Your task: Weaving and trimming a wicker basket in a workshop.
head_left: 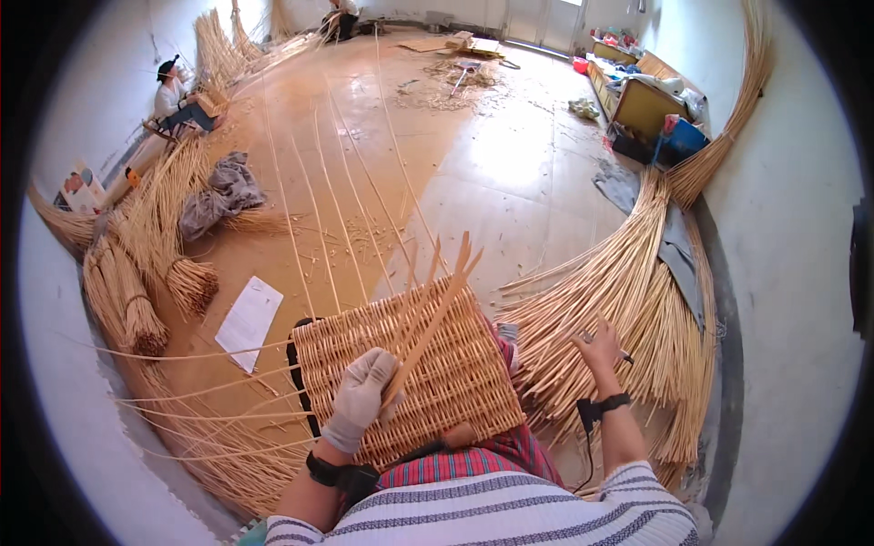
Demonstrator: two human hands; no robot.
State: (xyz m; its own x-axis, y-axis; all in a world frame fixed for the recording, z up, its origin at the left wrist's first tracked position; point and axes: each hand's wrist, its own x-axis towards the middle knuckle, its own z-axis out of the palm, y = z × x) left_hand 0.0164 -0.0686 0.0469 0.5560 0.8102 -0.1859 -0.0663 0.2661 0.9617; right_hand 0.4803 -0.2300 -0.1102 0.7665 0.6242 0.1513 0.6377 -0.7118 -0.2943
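Note:
A woven wicker panel (437, 373) lies across my lap, with long loose rods running out from its far and left edges. My left hand (362, 393), in a pale glove, is closed around several flat wooden strips (437, 309) that point up and away over the panel. To the right, my bare right hand (601, 350) hovers over a spread heap of peeled wicker rods (610, 282). Its thumb and forefinger are apart, while the other fingers are partly hidden. A small dark tip sticks out at its outer edge; what it belongs to is unclear.
Tied wicker bundles (137, 296) and a grey cloth (223, 196) lie at the left, near a white paper sheet (248, 320). A seated person (177, 100) works farther back. Scraps (455, 86) litter the far floor. A crate (646, 114) and a blue bucket (685, 141) stand right.

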